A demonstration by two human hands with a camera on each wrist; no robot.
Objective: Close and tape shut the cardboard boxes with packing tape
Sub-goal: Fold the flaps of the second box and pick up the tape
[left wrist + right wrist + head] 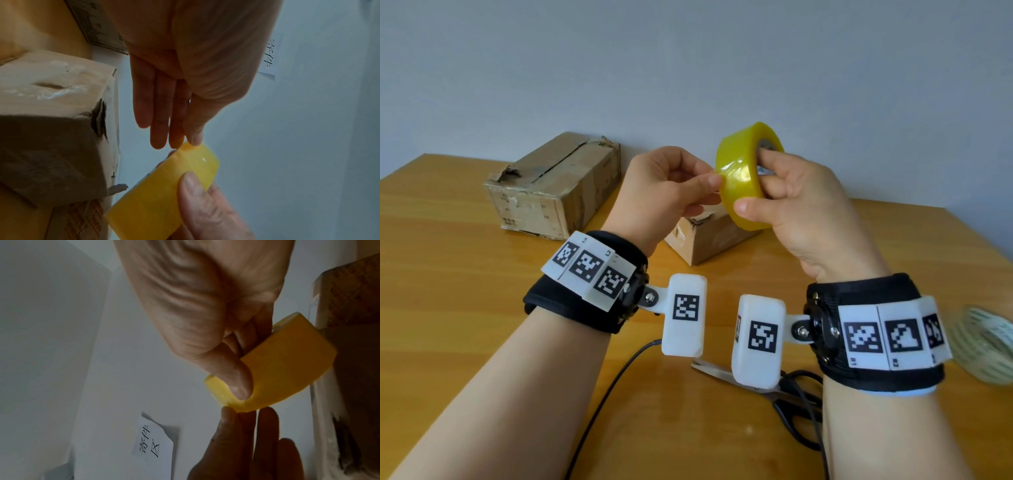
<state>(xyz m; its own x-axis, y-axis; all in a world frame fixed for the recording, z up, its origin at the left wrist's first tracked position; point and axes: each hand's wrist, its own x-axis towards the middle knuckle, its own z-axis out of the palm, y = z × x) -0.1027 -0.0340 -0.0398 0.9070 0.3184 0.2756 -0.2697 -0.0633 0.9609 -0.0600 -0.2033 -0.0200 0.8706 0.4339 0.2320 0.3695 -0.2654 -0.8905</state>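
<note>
A: How much room is being left around the work?

B: The yellow tape roll [748, 174] is being held up in the air above the worktop [465, 274], well clear of its edges; open wood is lying in front of the boxes and to the left. A plain wall is standing close behind.

A: And the grips?

B: The roll is being gripped by the right hand [804, 205], thumb pressed on the outer face and fingers hooked into the core. The roll's edge is being touched by the left hand [664, 192], thumb and fingertips [176, 138] brought together on the tape surface; whether a loose end is being pinched cannot be told.

A: How is the tape looking?

B: Glossy, translucent yellow, thickly wound, tilted on edge.

A: What else is being seen nearby?

B: A worn long cardboard box [554, 188] is lying at the back left, flaps down. A smaller cardboard box [709, 240] is sitting just below the hands. Scissors [774, 394] and a black cable [613, 383] are lying near the wrists, and a pale roll [989, 346] is resting at the right edge. A paper note [154, 443] is stuck on the wall.
</note>
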